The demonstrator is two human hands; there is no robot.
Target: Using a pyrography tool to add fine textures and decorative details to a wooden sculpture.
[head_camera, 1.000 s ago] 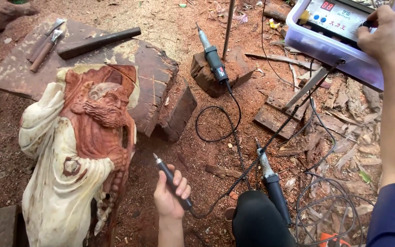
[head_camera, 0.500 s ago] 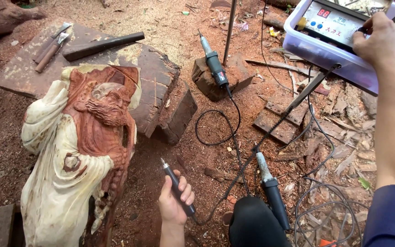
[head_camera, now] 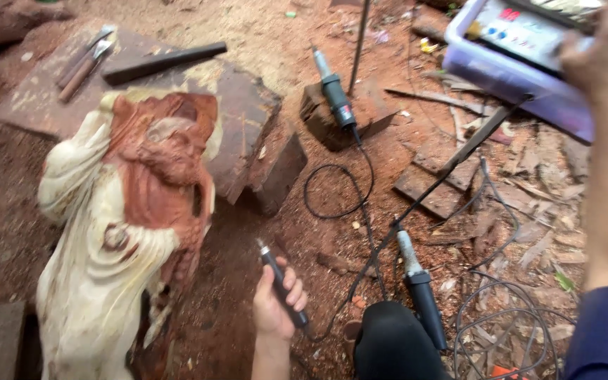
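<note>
My left hand (head_camera: 276, 302) grips a slim black rotary carving tool (head_camera: 281, 281), its tip pointing up and left toward a carved wooden statue (head_camera: 128, 225). The statue lies on the dirt, red-brown in the face and chest, pale cream in the robes. My right hand (head_camera: 603, 60) reaches far to the upper right and rests on a control box (head_camera: 522, 32) with coloured buttons, which sits in a pale purple plastic tub (head_camera: 508, 77). The right hand is blurred.
Two more corded handpieces lie on the ground, one on a wood block (head_camera: 336, 98), one near my knee (head_camera: 420, 288). Black cables loop across the dirt. A flat wood slab (head_camera: 241, 105) holds chisels (head_camera: 82, 63) and a dark bar (head_camera: 163, 62). Wood scraps litter the right side.
The view has shifted, so everything sits slightly lower and more to the right. My left hand keeps hold of the carving tool; my right hand stays on the control box.
</note>
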